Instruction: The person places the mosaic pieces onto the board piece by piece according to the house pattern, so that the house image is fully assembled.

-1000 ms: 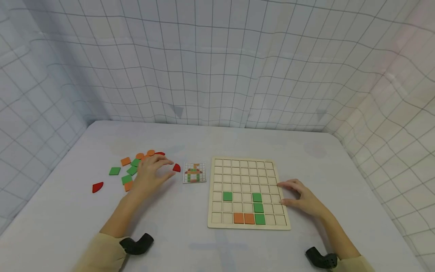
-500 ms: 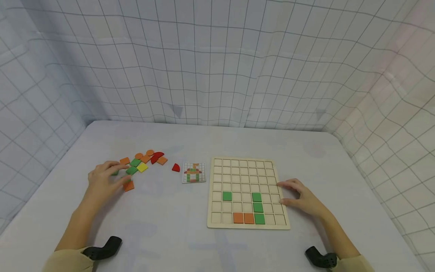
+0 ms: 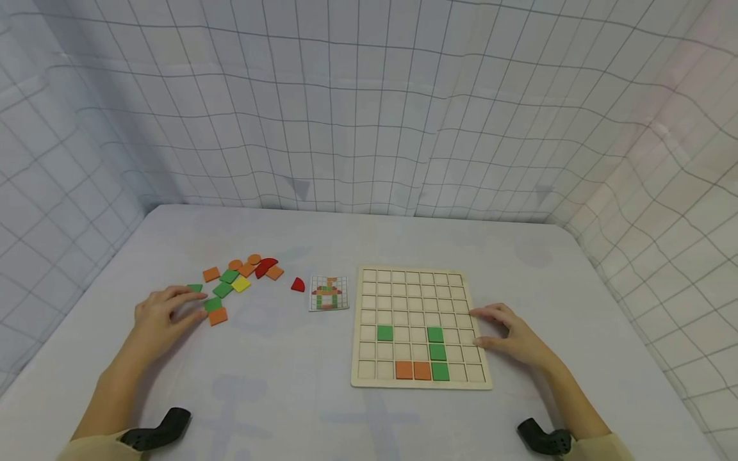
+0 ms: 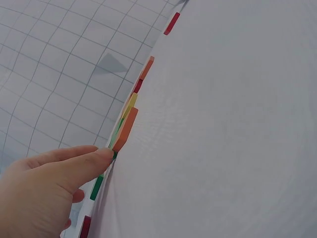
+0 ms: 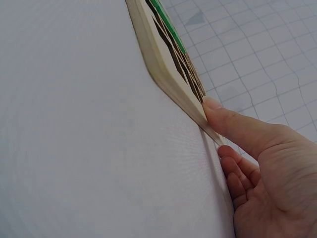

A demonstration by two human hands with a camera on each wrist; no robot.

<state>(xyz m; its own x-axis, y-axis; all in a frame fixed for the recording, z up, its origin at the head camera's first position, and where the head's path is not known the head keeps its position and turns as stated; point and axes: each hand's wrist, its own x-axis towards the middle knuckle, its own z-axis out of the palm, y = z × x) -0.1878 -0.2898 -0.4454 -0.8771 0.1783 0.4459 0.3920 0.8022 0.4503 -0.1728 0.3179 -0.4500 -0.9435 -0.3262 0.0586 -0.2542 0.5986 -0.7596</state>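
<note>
My left hand (image 3: 157, 321) is low over the table, thumb and forefinger apart. Its fingertips are right at a green square tile (image 3: 213, 304) and a green rhombus-like tile (image 3: 195, 288). Beside the thumb lies an orange square tile (image 3: 218, 316), whose edge shows close by the thumb tip in the left wrist view (image 4: 127, 130). My right hand (image 3: 513, 336) rests with thumb and fingertips at the right edge of a wooden grid board (image 3: 369, 379). Green tiles (image 3: 437, 352) and orange tiles (image 3: 405, 370) sit in some of the board's cells.
Farther back lie more loose pieces, including a yellow tile (image 3: 241, 284), orange discs (image 3: 235, 264) and red pieces (image 3: 262, 269). A lone red quarter-round (image 3: 298, 284) lies left of a pattern card (image 3: 329, 307). White gridded curtains (image 3: 369, 128) enclose the table.
My left hand has moved left and toward me, from over the yellow tile to the near green tiles, uncovering several pieces. The right hand and the board stay put.
</note>
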